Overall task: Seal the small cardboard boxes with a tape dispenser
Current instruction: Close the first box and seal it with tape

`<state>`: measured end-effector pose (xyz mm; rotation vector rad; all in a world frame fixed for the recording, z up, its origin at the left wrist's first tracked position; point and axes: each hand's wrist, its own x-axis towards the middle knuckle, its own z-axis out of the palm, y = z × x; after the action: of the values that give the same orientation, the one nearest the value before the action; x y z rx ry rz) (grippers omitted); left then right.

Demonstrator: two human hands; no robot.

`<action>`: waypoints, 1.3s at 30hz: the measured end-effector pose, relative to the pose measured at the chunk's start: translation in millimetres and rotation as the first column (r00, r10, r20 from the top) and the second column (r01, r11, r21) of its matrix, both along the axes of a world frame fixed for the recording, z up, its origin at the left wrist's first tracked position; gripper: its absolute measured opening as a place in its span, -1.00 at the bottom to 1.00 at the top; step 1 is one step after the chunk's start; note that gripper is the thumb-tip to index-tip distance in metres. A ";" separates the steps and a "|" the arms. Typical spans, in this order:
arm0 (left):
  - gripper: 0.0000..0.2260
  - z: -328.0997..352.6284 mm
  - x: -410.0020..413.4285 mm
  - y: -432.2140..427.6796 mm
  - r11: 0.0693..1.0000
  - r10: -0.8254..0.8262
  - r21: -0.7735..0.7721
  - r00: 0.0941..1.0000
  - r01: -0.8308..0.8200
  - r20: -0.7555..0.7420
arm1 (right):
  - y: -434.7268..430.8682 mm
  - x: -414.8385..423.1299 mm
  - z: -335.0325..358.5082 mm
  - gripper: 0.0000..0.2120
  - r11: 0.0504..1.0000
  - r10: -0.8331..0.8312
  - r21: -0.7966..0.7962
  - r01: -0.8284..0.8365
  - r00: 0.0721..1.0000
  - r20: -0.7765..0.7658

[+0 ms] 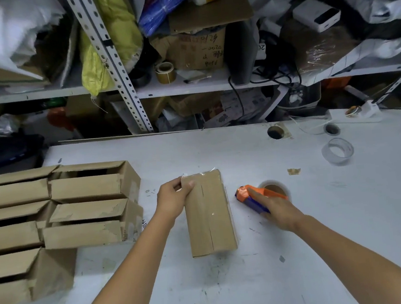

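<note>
A small brown cardboard box (209,212) lies lengthwise in the middle of the white table (325,237), its flaps closed, with clear tape showing at the far end. My left hand (174,198) grips its far left corner, thumb on top. To the right of the box, my right hand (273,207) holds an orange and purple tape dispenser (252,195) loaded with a roll of clear tape (277,188), which rests on the table apart from the box.
Several cardboard boxes with open flaps (61,214) are stacked at the left. A spare clear tape roll (337,151) lies at the right rear. Cable holes (276,132) and a power strip (355,112) sit at the back edge. Cluttered shelves (188,86) stand behind.
</note>
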<state>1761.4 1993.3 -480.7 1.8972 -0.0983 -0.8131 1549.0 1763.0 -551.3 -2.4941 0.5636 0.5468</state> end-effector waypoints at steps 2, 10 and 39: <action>-0.65 12.8 -5.1 3.8 0.999 0.009 -0.049 1.000 -0.009 0.009 | 0.3 6.4 16.4 -0.36 1.000 -0.016 0.013 0.016 1.000 0.014; -0.65 80.6 -13.1 -7.3 0.978 0.089 -0.200 0.981 -0.054 0.170 | 41.1 75.5 151.6 -0.49 0.790 -0.463 0.547 0.277 0.855 0.235; -0.41 174.5 -3.0 -25.6 0.936 0.022 -0.349 0.980 0.049 0.196 | 89.0 118.8 260.4 -0.47 0.768 -0.521 0.619 0.165 0.722 0.455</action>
<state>1758.4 1967.7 -306.2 1.6296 -0.3578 -0.5692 1667.8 1852.0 -290.9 -1.7798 0.5187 -0.2484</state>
